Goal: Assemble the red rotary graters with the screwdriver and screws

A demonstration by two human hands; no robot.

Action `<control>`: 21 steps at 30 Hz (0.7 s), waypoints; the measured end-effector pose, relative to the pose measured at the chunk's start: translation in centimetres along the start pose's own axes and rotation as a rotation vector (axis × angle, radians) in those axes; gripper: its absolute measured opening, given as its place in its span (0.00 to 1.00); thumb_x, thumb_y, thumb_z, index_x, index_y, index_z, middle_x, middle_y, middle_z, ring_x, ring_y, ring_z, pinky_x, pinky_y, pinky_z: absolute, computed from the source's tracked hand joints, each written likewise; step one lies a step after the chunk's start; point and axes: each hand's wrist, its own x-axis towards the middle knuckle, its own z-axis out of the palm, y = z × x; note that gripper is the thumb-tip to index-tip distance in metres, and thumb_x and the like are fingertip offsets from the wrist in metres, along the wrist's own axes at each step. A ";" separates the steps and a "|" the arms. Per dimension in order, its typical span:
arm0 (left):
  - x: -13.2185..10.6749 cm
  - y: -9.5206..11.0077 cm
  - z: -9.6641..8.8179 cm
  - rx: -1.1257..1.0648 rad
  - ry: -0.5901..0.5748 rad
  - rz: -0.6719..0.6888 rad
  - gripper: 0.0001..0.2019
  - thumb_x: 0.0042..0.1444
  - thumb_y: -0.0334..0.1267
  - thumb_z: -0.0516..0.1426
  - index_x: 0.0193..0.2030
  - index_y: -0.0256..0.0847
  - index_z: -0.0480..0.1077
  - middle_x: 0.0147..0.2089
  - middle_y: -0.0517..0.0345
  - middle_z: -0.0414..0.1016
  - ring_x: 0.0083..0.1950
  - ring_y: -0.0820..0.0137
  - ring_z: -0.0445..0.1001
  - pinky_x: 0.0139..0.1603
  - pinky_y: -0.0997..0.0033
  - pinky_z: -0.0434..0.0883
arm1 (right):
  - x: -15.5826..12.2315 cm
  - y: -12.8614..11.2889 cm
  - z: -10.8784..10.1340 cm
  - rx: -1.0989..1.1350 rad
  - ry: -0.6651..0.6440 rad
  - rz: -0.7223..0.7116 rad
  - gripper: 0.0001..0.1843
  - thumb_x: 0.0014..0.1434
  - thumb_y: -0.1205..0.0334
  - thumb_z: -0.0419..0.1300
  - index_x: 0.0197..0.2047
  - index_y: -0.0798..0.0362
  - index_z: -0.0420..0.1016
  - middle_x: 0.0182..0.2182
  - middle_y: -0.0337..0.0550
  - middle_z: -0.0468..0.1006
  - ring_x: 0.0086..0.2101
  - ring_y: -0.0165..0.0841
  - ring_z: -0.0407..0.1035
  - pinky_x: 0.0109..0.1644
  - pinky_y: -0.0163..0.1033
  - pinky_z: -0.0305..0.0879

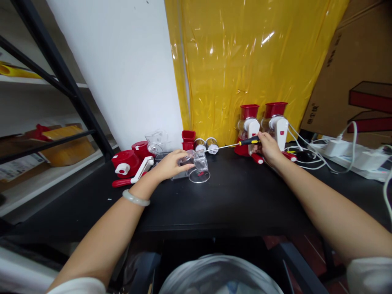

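Observation:
My left hand [170, 164] is closed around a clear plastic housing [198, 165] that rests on the black table [220, 200], its round opening facing down and forward. My right hand [267, 148] grips a screwdriver [241, 143] with a black and yellow handle; its thin shaft points left toward two small metal drums [206, 144]. Just behind that hand stand two assembled red and white grinders [263, 122]. A pale bangle sits on my left wrist.
Red grinder parts and a white crank handle [130, 166] lie at the left with another clear housing [156, 142] and small red cups [188, 139]. White power strips and cables [346, 153] cover the right. Yellow sheet, cardboard boxes and a shelf rack surround the table.

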 end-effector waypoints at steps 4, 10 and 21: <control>0.0 0.3 -0.1 -0.005 -0.007 -0.006 0.21 0.60 0.53 0.58 0.53 0.41 0.74 0.49 0.48 0.73 0.49 0.61 0.74 0.53 0.56 0.70 | 0.2 0.2 0.1 -0.002 0.011 0.042 0.17 0.63 0.43 0.54 0.37 0.48 0.62 0.15 0.32 0.69 0.15 0.29 0.66 0.19 0.33 0.67; 0.0 0.3 -0.2 0.016 -0.024 -0.012 0.21 0.61 0.54 0.57 0.54 0.42 0.73 0.51 0.47 0.72 0.51 0.60 0.73 0.54 0.56 0.70 | 0.5 0.2 0.0 0.059 -0.001 0.076 0.08 0.63 0.54 0.51 0.38 0.48 0.62 0.17 0.33 0.69 0.16 0.29 0.67 0.19 0.33 0.67; -0.1 0.1 0.0 0.032 -0.023 -0.008 0.22 0.62 0.54 0.56 0.55 0.43 0.72 0.52 0.48 0.72 0.51 0.60 0.73 0.54 0.56 0.70 | 0.0 -0.6 0.3 0.054 0.006 0.125 0.06 0.60 0.65 0.50 0.40 0.52 0.65 0.18 0.34 0.70 0.16 0.29 0.68 0.19 0.32 0.66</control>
